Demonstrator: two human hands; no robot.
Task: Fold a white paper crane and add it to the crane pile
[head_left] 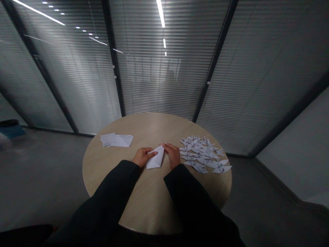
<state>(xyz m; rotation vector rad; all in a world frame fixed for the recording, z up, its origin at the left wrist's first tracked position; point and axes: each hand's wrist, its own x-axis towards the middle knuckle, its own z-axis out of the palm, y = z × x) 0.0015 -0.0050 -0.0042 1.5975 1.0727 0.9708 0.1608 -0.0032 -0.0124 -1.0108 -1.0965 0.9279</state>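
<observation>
Paper [155,160]: white, folded to a pointed shape, tip up and away from you, flat edge toward you; sits mid-table, btwn your two hands, over the bare wood

L hand [142,156]: on paper's left side, thumb laid across its top face, other fingers curled at the left edge, so you've got it gripped thumb vs fingers

R hand [173,155]: fingertips at paper's upper tip, fingers bent, back of hand up; contact there, but can't tell if you're pinching or only pressing

Table [149,127]: round, light wood, pale edge; your dark sleeves [115,188] reach in over the near side

Stack [117,140]: white sheets, far L of table, edges uneven, some fanned out to the left; well apart from your L hand

Cranes [203,152]: many, white folded paper, pointed wings, set close in rows on R side of table, nearest ones just beside your R hand

Bkgd: glass panels w/ blinds [159,89] & dark frames past the table, strip-light reflections up top; grey floor [61,164], pale wall [303,144] at R
</observation>
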